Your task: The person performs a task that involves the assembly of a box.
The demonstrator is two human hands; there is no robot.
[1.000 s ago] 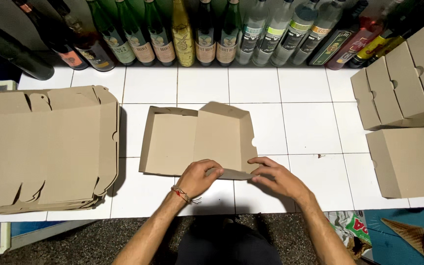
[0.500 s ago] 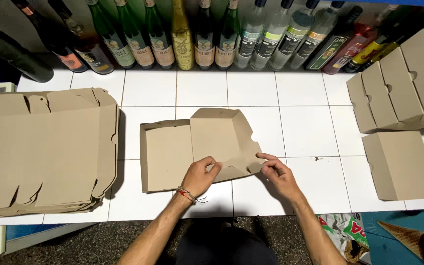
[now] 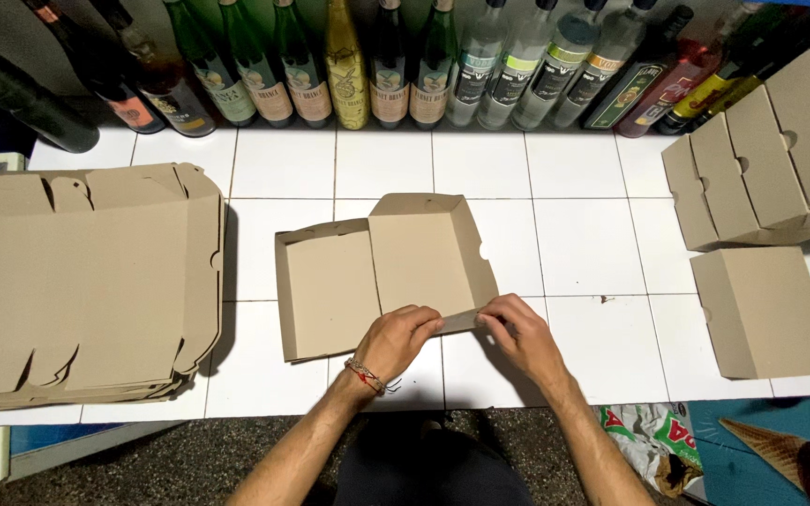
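Hands hide the cardboard box's near edge.

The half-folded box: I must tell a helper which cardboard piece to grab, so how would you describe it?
On the white tiled table, look at the near middle, between the flat stack and the closed boxes. The half-folded box lies open there, alone with raised walls, pinched by the left hand and right hand.

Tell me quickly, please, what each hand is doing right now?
Left hand: fingers closed on the near edge of the half-folded cardboard box.
Right hand: fingers pinching the same box's near edge flap.
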